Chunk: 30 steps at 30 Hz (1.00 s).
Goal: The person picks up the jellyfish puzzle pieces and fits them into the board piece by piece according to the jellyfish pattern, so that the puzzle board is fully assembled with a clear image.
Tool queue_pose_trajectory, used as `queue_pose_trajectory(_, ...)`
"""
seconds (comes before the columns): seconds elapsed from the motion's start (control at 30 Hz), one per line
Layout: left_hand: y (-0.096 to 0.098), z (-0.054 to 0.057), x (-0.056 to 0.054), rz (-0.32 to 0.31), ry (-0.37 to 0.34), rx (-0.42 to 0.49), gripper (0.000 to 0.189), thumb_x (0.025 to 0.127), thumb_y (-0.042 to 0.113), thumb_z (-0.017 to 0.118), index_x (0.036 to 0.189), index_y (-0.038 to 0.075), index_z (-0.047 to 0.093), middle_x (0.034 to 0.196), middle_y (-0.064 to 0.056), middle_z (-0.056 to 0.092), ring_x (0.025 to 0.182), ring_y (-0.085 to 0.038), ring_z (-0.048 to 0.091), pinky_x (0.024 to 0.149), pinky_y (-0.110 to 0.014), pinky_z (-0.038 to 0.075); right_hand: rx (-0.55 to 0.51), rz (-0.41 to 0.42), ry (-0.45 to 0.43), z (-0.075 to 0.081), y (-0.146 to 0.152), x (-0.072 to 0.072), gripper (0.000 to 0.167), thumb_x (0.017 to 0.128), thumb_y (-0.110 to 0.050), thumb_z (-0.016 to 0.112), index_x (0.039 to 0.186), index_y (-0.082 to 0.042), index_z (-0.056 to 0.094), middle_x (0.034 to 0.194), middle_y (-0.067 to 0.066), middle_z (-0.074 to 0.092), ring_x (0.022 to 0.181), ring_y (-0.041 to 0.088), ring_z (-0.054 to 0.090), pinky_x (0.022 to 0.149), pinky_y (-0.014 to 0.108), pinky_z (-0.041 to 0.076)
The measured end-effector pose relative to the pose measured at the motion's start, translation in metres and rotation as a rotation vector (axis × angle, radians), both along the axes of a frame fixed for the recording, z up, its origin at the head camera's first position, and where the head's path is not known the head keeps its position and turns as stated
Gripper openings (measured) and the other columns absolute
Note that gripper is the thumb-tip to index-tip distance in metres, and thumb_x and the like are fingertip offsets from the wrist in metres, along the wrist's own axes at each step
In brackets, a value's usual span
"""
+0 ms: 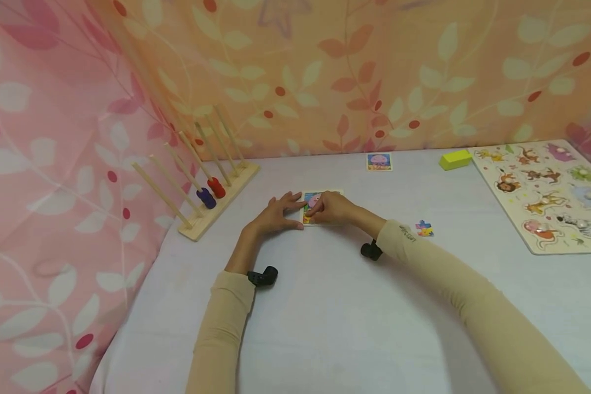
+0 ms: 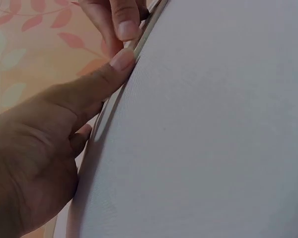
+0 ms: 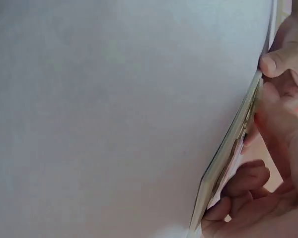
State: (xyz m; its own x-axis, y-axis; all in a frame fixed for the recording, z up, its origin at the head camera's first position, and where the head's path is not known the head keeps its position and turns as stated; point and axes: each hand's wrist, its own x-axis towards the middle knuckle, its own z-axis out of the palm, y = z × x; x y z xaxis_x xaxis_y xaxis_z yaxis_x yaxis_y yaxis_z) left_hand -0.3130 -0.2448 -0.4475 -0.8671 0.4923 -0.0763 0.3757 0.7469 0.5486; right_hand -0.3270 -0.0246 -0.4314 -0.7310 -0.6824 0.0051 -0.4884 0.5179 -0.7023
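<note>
A small jigsaw puzzle board (image 1: 309, 198) with a pink cartoon figure lies flat on the white cloth, partly hidden by both hands. My left hand (image 1: 278, 212) is at its left side, fingers spread and fairly straight, the thumb tip touching the board's near edge (image 2: 148, 32). Over the puzzle is my right hand (image 1: 334, 208), its index finger bent down to the picture and the other fingers curled; I cannot tell whether a piece is between its fingertips. The right wrist view shows the board (image 3: 223, 158) edge-on under these fingers. A loose jigsaw piece (image 1: 424, 228) lies to the right.
Left of the hands stands a wooden peg rack (image 1: 192, 232) with blue beads (image 1: 206, 198) and red beads (image 1: 216, 187). A picture card (image 1: 379, 162) and a yellow block (image 1: 455, 159) lie near the back curtain. An animal peg puzzle (image 1: 527, 189) is at the right.
</note>
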Motion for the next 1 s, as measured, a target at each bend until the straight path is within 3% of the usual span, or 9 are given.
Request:
queue_pose_trajectory(0.17, -0.0022, 0.003, -0.0022, -0.008, -0.013, -0.011, 0.067, 0.076, 0.04, 0.072, 0.136, 0.025, 0.046, 0.152, 0.005, 0.025, 0.144, -0.017, 0.007, 0.114, -0.049, -0.004, 0.006, 0.021, -0.023, 0.0032, -0.0027, -0.0004, 0.027, 0.075, -0.021, 0.075, 0.1, -0.01, 0.072, 0.059, 0.004, 0.06, 0.052, 0.008, 0.035, 0.047, 0.022, 0.029)
queue_pose_trajectory(0.3, -0.002, 0.0036, -0.0022, -0.013, -0.019, -0.002, 0.065, 0.077, 0.038, 0.072, 0.135, 0.024, 0.047, 0.152, 0.006, 0.025, 0.144, -0.017, 0.007, 0.114, -0.048, -0.005, 0.095, -0.067, -0.024, 0.0061, -0.0028, 0.0007, 0.026, 0.074, -0.029, 0.076, 0.099, -0.022, 0.073, 0.067, 0.0, 0.065, 0.069, 0.01, 0.05, 0.072, 0.038, 0.04)
queue_pose_trajectory(0.43, -0.0024, 0.0035, -0.0012, -0.009, -0.037, 0.002, 0.065, 0.077, 0.038, 0.072, 0.135, 0.024, 0.047, 0.151, 0.006, 0.025, 0.144, -0.016, 0.006, 0.114, -0.047, -0.005, 0.153, -0.104, -0.021, 0.0052, -0.0025, 0.0005, 0.025, 0.073, -0.037, 0.075, 0.097, -0.03, 0.072, 0.067, -0.004, 0.065, 0.086, 0.015, 0.058, 0.091, 0.056, 0.033)
queue_pose_trajectory(0.6, -0.0028, 0.0056, -0.0005, -0.01, -0.027, 0.004, 0.065, 0.076, 0.039, 0.072, 0.135, 0.024, 0.048, 0.151, 0.005, 0.027, 0.144, -0.017, 0.008, 0.114, -0.048, -0.004, 0.139, -0.102, 0.035, 0.0039, -0.0021, 0.0003, 0.025, 0.072, -0.037, 0.076, 0.096, -0.03, 0.073, 0.076, -0.001, 0.062, 0.08, 0.014, 0.052, 0.078, 0.048, 0.038)
queue_pose_trajectory(0.77, -0.0021, 0.0058, -0.002, -0.008, -0.026, 0.002, 0.066, 0.076, 0.041, 0.072, 0.135, 0.024, 0.047, 0.151, 0.006, 0.027, 0.144, -0.016, 0.008, 0.115, -0.048, -0.003, 0.121, -0.085, 0.098, 0.0022, -0.0004, 0.0006, 0.028, 0.075, -0.035, 0.075, 0.101, -0.024, 0.072, 0.089, 0.003, 0.055, 0.077, 0.014, 0.045, 0.066, 0.033, 0.035)
queue_pose_trajectory(0.9, -0.0017, 0.0048, -0.0028, 0.001, -0.042, 0.009, 0.066, 0.076, 0.041, 0.072, 0.135, 0.025, 0.047, 0.151, 0.006, 0.027, 0.144, -0.015, 0.007, 0.115, -0.047, -0.004, 0.111, -0.058, 0.125, 0.0, 0.0022, 0.0003, 0.03, 0.077, -0.032, 0.073, 0.106, -0.021, 0.07, 0.088, 0.004, 0.053, 0.073, 0.015, 0.043, 0.062, 0.029, 0.032)
queue_pose_trajectory(1.0, -0.0019, 0.004, -0.0019, 0.002, -0.048, 0.014, 0.066, 0.076, 0.04, 0.073, 0.134, 0.024, 0.048, 0.151, 0.004, 0.027, 0.144, -0.016, 0.007, 0.114, -0.049, -0.004, 0.134, -0.027, 0.107, -0.0011, 0.0025, -0.0018, 0.03, 0.079, -0.032, 0.071, 0.107, -0.022, 0.068, 0.087, 0.003, 0.054, 0.072, 0.014, 0.043, 0.072, 0.038, 0.037)
